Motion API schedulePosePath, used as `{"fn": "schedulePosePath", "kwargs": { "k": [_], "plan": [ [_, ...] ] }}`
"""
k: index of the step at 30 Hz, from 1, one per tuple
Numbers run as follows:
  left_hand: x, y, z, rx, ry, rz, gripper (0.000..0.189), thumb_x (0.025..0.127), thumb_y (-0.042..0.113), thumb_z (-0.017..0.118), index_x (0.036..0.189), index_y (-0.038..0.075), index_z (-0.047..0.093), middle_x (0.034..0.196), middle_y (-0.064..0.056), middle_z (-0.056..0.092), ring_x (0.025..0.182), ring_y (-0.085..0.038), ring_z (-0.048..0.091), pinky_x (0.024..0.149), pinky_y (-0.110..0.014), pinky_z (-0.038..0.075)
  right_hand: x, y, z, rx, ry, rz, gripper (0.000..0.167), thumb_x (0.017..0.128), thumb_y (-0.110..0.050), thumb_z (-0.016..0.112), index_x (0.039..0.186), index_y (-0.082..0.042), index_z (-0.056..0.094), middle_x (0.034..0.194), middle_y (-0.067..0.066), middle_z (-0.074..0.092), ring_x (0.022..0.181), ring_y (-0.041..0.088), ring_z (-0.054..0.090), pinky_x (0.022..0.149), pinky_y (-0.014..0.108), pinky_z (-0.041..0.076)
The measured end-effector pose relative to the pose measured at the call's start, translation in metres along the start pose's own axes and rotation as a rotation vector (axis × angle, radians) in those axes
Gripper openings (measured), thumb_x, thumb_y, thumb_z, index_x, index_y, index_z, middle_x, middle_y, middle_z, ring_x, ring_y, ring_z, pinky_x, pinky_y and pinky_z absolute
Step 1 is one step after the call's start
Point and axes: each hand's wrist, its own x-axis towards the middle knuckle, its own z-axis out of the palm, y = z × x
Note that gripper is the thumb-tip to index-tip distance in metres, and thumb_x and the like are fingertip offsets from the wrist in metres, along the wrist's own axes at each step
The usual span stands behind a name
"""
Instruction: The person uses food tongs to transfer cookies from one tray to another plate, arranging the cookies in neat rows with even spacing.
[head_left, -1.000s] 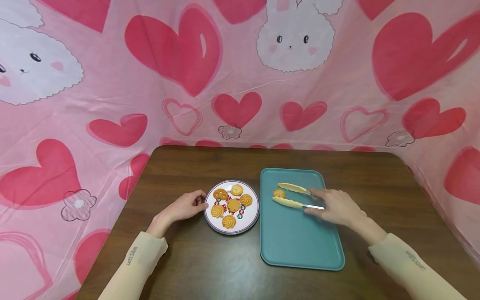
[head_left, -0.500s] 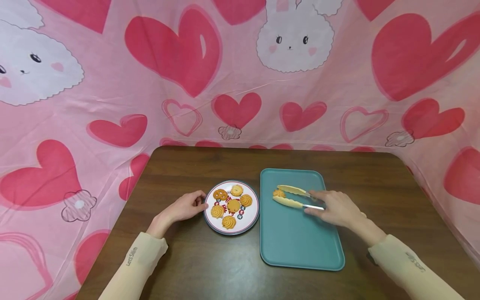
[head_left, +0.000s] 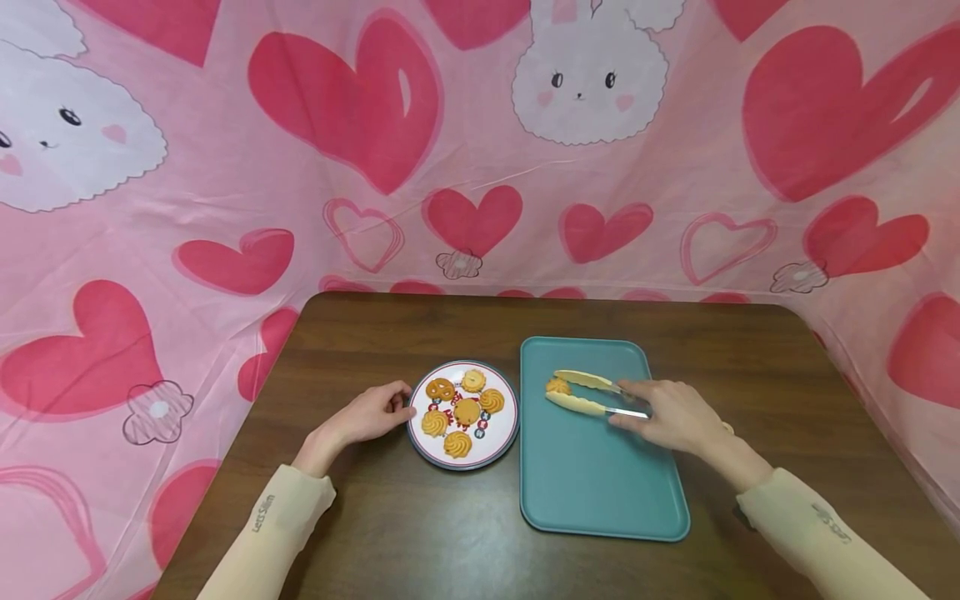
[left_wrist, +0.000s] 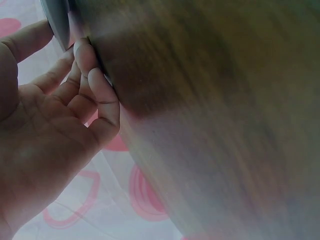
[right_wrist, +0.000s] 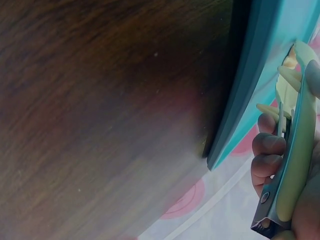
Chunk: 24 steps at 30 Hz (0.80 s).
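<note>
My right hand [head_left: 681, 418] grips a pair of food tongs [head_left: 577, 405] with cream tips and metal arms, low over the teal tray [head_left: 600, 492]. Between the tips, near the tray's left side, sits a small golden swirl cookie [head_left: 557, 386]. In the right wrist view, fingers [right_wrist: 270, 144] curl round the tongs' handle. My left hand [head_left: 372, 412] holds the left rim of a round white plate [head_left: 422, 448], thumb on the edge and the other fingers bent beside it. On the plate lie several cookies, among them a pretzel [head_left: 440, 389] and a swirl cookie [head_left: 458, 444].
Plate and tray stand side by side on a dark brown wooden table [head_left: 405, 533], with a narrow gap between them. A pink cloth [head_left: 480, 150] with hearts and rabbits hangs behind the table and at its sides.
The tongs' tips have come closer together around the swirl cookie, the far tip moving slightly toward it. My left hand and the plate have stayed in place.
</note>
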Motion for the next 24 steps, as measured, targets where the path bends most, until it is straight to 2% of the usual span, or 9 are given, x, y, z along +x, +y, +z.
{"fn": "schedulePosePath", "kwargs": {
  "k": [8,16,24],
  "plan": [
    [0.0,0.0,0.0,0.0,0.002,0.001,0.031,0.095,0.023,0.069,0.119,0.006,0.061,0.082,-0.003,0.053,0.073,-0.017,0.05,0.065,-0.033,0.041,0.0,-0.002,-0.006,-0.004,-0.006,0.008,0.074,0.083,-0.063,0.07,0.131,-0.007,0.066,0.11,0.01,0.072,0.079,0.016,0.064,0.067,0.037,0.051],
    [0.0,0.0,0.0,0.002,0.002,0.002,0.031,0.095,0.024,0.069,0.119,0.006,0.061,0.082,-0.003,0.053,0.073,-0.017,0.05,0.064,-0.033,0.041,0.002,-0.011,-0.014,-0.012,0.002,-0.008,0.069,0.082,-0.056,0.076,0.131,-0.009,0.066,0.108,0.008,0.073,0.076,0.014,0.061,0.065,0.035,0.049],
    [-0.001,0.0,0.0,-0.001,0.001,0.002,0.032,0.095,0.025,0.069,0.12,0.007,0.061,0.082,-0.002,0.053,0.074,-0.017,0.05,0.065,-0.033,0.042,0.006,-0.029,-0.021,-0.001,0.01,-0.067,0.064,0.081,-0.051,0.079,0.129,-0.01,0.067,0.091,0.0,0.072,0.065,0.007,0.052,0.058,0.029,0.045]
  ]
}}
